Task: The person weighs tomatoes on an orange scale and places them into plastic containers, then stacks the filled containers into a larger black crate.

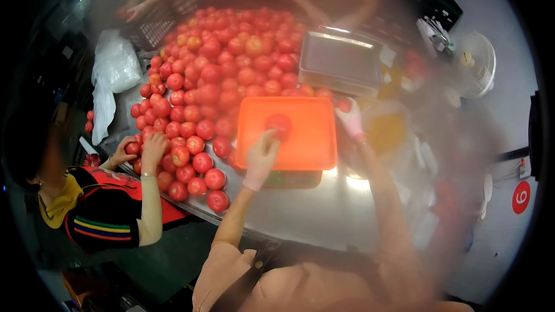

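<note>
An orange rectangular tray (254,117) rests on top of a clear greenish container (292,180) in front of me on the metal table. A single tomato (279,122) is over the tray, and my left hand (263,156), in a whitish glove, has its fingers closed on the near side of it. Off the tray's right side, my gloved right hand (351,120) grips a second tomato (344,106). A large heap of red tomatoes (211,73) spreads to the left of the tray and behind it. Haze blurs part of the view.
A lidded clear box (341,60) stands behind the tray. At the left, a co-worker's hands (153,149) handle tomatoes beside a plastic bag (117,63). Other people work across the table (289,214). A black crate (153,32) and a white fan (478,65) are farther off.
</note>
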The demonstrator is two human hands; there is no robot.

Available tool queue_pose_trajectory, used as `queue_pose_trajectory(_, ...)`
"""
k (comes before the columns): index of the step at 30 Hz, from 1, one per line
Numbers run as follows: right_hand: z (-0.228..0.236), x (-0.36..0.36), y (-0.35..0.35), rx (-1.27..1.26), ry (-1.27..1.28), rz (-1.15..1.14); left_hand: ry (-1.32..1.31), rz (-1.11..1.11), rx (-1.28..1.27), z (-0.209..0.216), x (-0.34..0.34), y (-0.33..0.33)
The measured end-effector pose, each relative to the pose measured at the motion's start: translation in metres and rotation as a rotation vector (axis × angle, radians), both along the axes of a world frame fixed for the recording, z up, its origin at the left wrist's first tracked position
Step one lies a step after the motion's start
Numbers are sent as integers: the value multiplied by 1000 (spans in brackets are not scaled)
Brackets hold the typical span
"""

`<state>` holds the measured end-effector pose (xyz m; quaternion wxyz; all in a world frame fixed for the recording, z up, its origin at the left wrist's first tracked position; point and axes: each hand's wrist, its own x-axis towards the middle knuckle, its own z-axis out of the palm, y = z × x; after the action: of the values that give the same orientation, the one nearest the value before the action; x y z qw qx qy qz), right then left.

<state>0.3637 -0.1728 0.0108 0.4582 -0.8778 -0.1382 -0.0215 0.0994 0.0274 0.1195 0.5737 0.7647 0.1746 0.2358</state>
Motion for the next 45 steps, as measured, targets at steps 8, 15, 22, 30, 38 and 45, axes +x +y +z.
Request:
queue_pose_trajectory(8, 11, -18, 13, -530, 29, 75, -17, 296, 51, -19, -33, 62)
queue_pose_trajectory(15, 5, -16, -8, -599, -149, 213, 75, 470, 373, -58, 7, 131)
queue_pose_trajectory(22, 53, -37, -7, -277, -327, 148, 48, 537, 847, -64, 74, 190)
queue_pose_trajectory(30, 148, -83, 23, 28, -264, 160, -276, 542, 1027, 53, 138, 226)
queue_pose_trajectory(38, 142, -163, 92, -297, -101, 629, 390, 441, 968, -60, 87, 213)
queue_pose_trajectory(45, 139, -166, 137, -409, -154, 571, 227, 63, 1141, -69, 73, 213)
